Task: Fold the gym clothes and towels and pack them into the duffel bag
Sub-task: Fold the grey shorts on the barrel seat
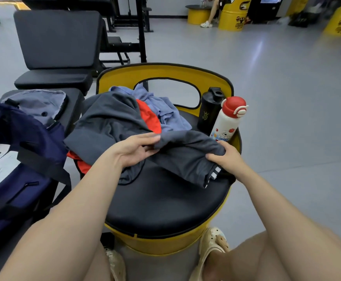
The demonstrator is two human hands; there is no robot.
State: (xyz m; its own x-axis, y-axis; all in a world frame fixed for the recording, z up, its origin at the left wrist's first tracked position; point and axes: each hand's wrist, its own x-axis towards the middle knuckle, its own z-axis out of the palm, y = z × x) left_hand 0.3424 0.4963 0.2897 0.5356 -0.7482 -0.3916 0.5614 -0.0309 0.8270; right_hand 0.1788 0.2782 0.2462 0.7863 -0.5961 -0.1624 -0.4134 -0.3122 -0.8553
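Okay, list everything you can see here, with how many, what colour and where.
Grey shirt: one, dark grey, on the stool, held at its near edge by both hands.
Orange garment: one, under the grey shirt.
Blue garment: one, pale blue, at the back of the pile.
Stool: one, yellow drum with a black seat, centre.
Black bottle: one, back right of the seat.
White bottle: one, red cap, beside the black bottle.
Duffel bag: one, navy, left.
Bench: one, black, behind the bag.
Sandals: two, cream, on the person's feet.
Left hand: grips the shirt.
Right hand: grips the shirt.
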